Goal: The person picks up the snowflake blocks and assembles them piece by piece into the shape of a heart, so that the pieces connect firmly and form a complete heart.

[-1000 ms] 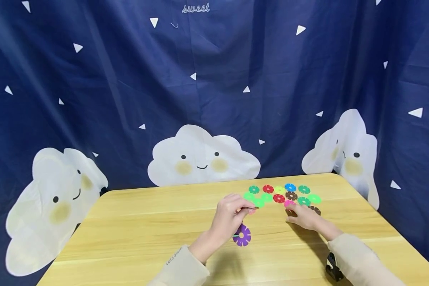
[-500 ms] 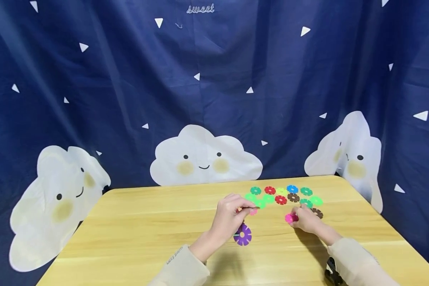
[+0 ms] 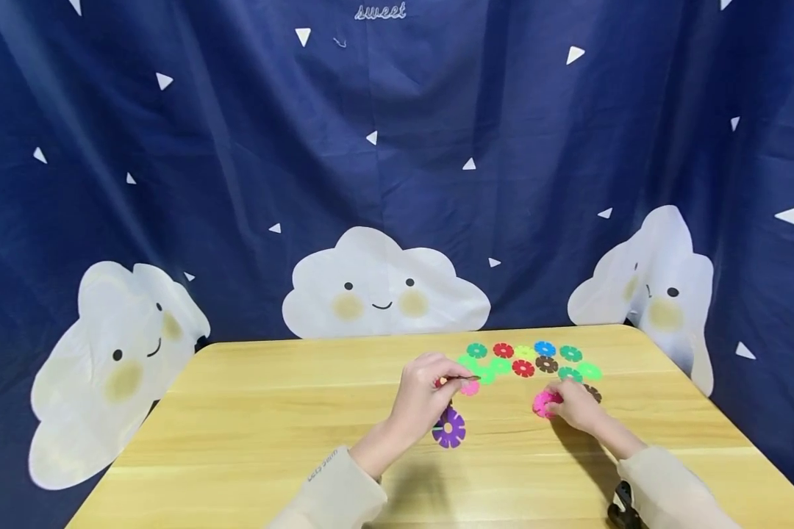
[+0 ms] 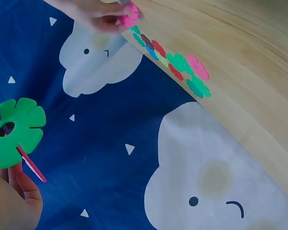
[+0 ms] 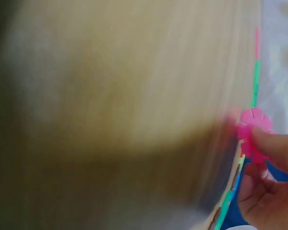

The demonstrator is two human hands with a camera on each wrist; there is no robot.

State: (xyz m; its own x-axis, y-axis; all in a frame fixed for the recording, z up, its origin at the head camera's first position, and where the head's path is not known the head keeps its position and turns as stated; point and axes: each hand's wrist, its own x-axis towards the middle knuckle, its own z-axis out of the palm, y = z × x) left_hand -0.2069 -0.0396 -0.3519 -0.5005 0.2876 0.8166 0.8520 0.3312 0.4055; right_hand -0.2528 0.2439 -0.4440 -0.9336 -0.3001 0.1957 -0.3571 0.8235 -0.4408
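My left hand [image 3: 423, 397] grips a small cluster of joined, flower-shaped slotted plastic discs above the table. A purple disc [image 3: 449, 427] hangs at its lower end. In the left wrist view a green disc [image 4: 19, 127] faces the camera, with a purple one and a pink one [image 4: 34, 167] slotted into it edge-on. The fingers hide part of the cluster. To the right, my right hand [image 3: 578, 408] pinches a single pink slotted disc [image 3: 545, 404] between thumb and fingers. The right wrist view shows this pink disc [image 5: 256, 134] lifted off the table.
Several loose discs lie flat toward the back right of the wooden table [image 3: 271, 426], among them a red disc [image 3: 523, 368], a blue disc [image 3: 545, 349] and a light pink disc [image 3: 470, 387]. A dark blue curtain [image 3: 397, 184] hangs behind the table.
My right hand has taken the pink disc from among the loose discs and drawn it toward me, off the table. The left hand has stayed nearly still with its cluster.
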